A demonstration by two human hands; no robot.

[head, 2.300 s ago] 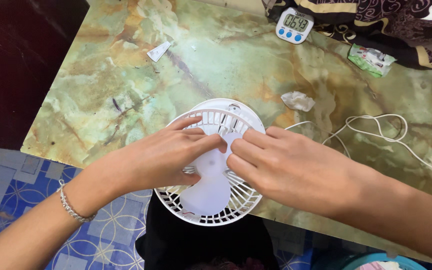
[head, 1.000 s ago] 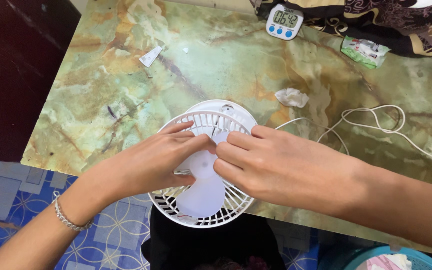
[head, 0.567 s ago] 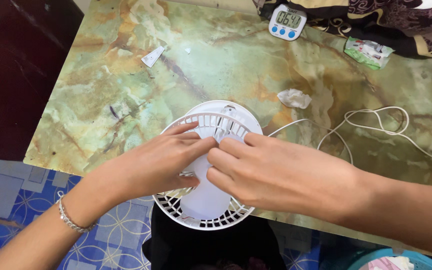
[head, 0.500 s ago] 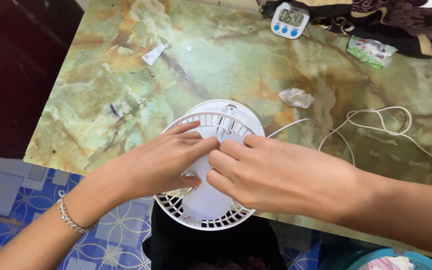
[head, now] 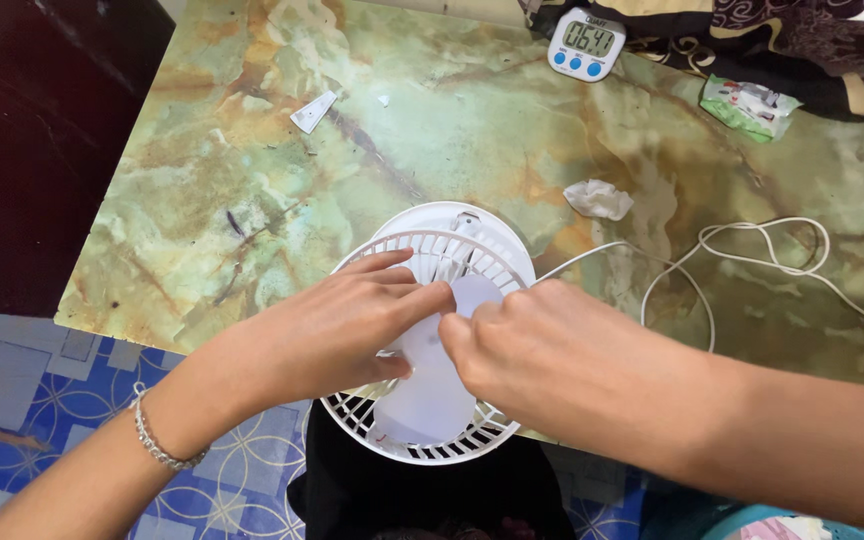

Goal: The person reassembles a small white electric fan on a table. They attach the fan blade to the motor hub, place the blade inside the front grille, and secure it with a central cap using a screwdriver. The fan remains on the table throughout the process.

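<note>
Nearest the camera, both forearms reach in from below over a small white fan (head: 432,345) that hangs over the near edge of the tabletop (head: 252,200). A silver bracelet (head: 157,445) sits on the left wrist. The left hand (head: 327,330) lies palm down across the left half of the fan's open grille (head: 412,445), its fingers (head: 397,300) stretched toward the hub and pressing on the pale blade (head: 432,395), the thumb tucked under at the blade's edge. The right hand (head: 552,360) comes from the right with knuckles raised and its fingers curled down at the hub, tips hidden, so whether they pinch a part there cannot be told.

Compared with half a second ago, the right hand's fingers have bent from lying long across the blade into a bunched fist-like curl, and more of the upper blade now shows between the two hands. The left hand has hardly shifted.

Further out, a white cable (head: 752,250) runs from the fan and loops across the tabletop to the right. A crumpled white tissue (head: 597,198) lies just beyond the fan, a small white scrap (head: 314,110) toward the far left. At the far edge stand a white digital timer (head: 586,44) with blue buttons and a green packet (head: 747,103), beside dark patterned cloth (head: 782,35).
</note>
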